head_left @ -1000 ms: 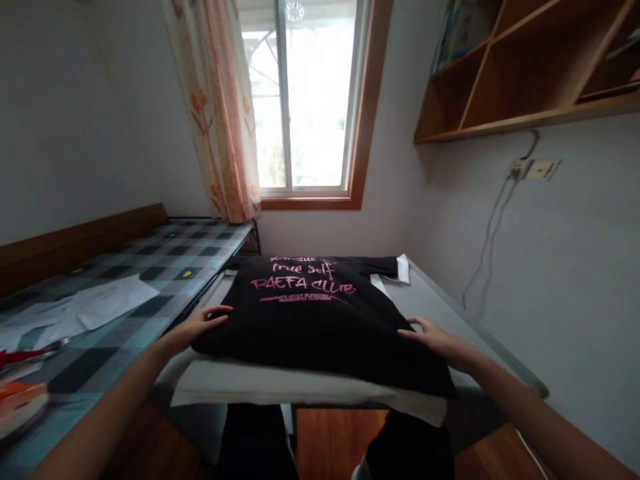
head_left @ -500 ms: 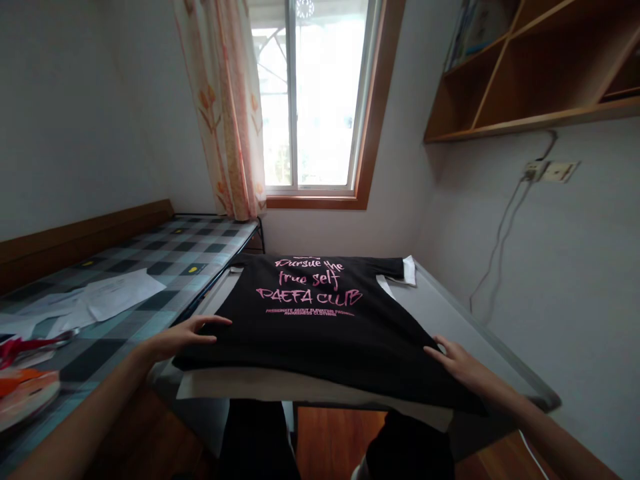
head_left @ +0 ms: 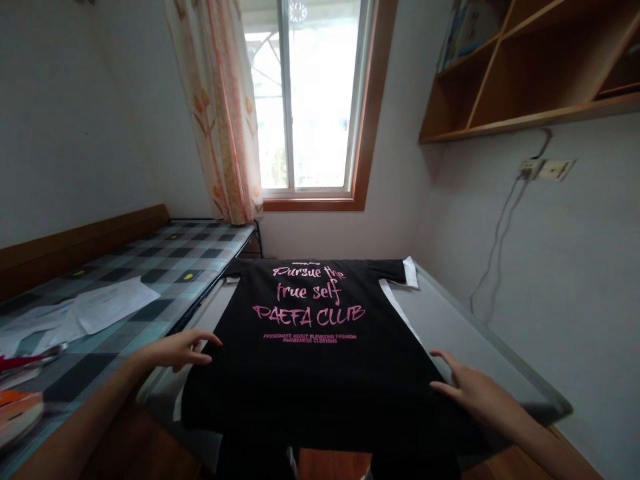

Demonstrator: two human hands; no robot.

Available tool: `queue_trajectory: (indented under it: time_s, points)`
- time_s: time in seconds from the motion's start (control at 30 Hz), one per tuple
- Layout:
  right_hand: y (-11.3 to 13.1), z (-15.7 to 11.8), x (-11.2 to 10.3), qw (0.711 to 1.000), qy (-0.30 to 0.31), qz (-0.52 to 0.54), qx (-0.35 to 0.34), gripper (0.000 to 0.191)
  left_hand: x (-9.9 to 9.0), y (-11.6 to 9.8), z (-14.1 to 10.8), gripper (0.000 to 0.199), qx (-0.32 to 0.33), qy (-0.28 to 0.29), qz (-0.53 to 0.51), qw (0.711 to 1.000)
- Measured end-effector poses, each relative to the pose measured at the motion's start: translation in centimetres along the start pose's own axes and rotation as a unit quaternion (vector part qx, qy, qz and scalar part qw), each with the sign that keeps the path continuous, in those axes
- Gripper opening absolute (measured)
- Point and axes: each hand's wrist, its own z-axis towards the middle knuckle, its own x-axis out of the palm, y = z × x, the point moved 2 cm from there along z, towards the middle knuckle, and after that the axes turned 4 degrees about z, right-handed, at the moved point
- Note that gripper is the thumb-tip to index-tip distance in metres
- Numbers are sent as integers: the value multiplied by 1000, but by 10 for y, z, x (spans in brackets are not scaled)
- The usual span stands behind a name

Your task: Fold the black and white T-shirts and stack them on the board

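A black T-shirt (head_left: 300,380) with pink lettering lies spread flat, back of its neck toward the window and its hem toward me. Beneath it is a grey-topped table (head_left: 450,320), and the hem hangs over the front edge. At the shirt's left side, my left hand (head_left: 181,349) rests with fingers apart. My right hand (head_left: 465,387) touches the opposite side, its thumb and fingers also spread. White material (head_left: 411,272) shows past the right sleeve and along the right side seam.
To the left stands a bed with a checked cover (head_left: 115,267), papers (head_left: 100,310) and a red-handled tool (head_left: 23,362) on it. A wooden shelf (head_left: 525,113) hangs on the right wall above a socket with a cord (head_left: 529,168). Ahead are a curtain (head_left: 220,133) and a window.
The hem has come down toward me, covering the pale strip that showed below it. The fabric lies smoother, with more lettering visible. Both hands are slightly lower in view.
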Motion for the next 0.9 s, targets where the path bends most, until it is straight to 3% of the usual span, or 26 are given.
queue_trajectory:
  time_s: [0.13, 0.27, 0.37, 0.47, 0.57, 0.67, 0.77, 0.9]
  points:
    - [31, 28, -15, 995, -52, -74, -34, 43, -12, -34, 49, 43, 115, -183, 99, 971]
    - [81, 81, -2, 980, -101, -83, -153, 35, 7, -95, 112, 50, 211, -229, 168, 935]
    - [113, 124, 23, 971, -105, -110, -185, 37, 29, -137, 157, 49, 209, -241, 211, 924]
    - [135, 162, 49, 968, -96, -137, -185, 42, 45, -162, 194, 50, 183, -251, 258, 915]
    - [143, 192, 67, 970, -110, -153, -154, 50, 53, -160, 223, 55, 143, -265, 281, 911]
    - [140, 214, 77, 976, -116, -148, -109, 58, 58, -141, 243, 61, 96, -278, 287, 912]
    - [132, 228, 81, 982, -95, -144, -82, 62, 56, -125, 253, 61, 71, -287, 287, 911]
    - [127, 239, 82, 984, -87, -137, -74, 60, 45, -129, 260, 55, 74, -293, 307, 902]
